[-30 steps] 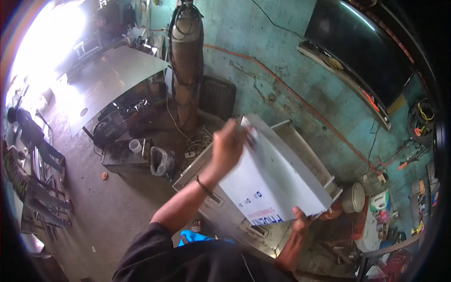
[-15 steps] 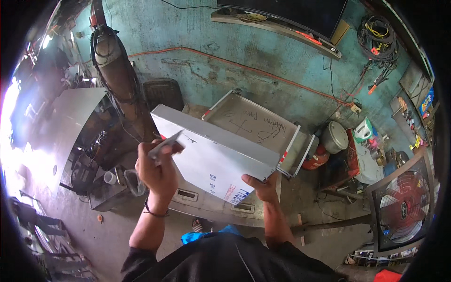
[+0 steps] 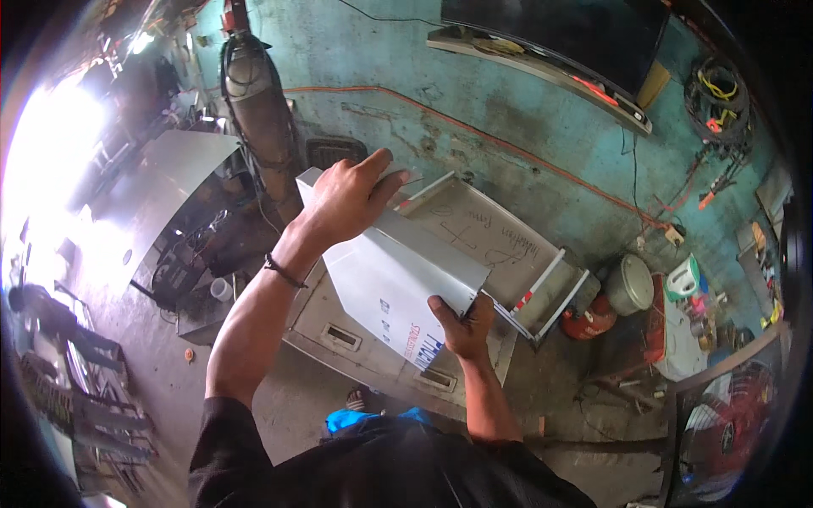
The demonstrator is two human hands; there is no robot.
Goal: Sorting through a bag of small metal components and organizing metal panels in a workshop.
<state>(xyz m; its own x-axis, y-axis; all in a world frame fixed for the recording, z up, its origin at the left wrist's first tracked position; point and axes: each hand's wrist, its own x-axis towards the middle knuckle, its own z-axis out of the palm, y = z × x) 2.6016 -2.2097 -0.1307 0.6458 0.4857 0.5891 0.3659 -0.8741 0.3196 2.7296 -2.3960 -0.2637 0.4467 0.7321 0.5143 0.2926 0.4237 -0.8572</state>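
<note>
White metal cover (image 3: 398, 279) held tilted above open grey cabinet (image 3: 500, 245), long axis running from upper left down to lower right. Left hand (image 3: 351, 199) clamped over upper edge, right hand (image 3: 461, 326) gripping lower corner, nearer the body. Gas cylinder (image 3: 258, 110) behind, red extinguisher (image 3: 589, 320) and pot (image 3: 631, 284) to the right.

A repair workshop. A tall gas cylinder (image 3: 254, 110) stands by the stained teal wall (image 3: 508, 102). Coiled cables (image 3: 720, 93) hang there; a red fan (image 3: 728, 432) sits nearby.
</note>
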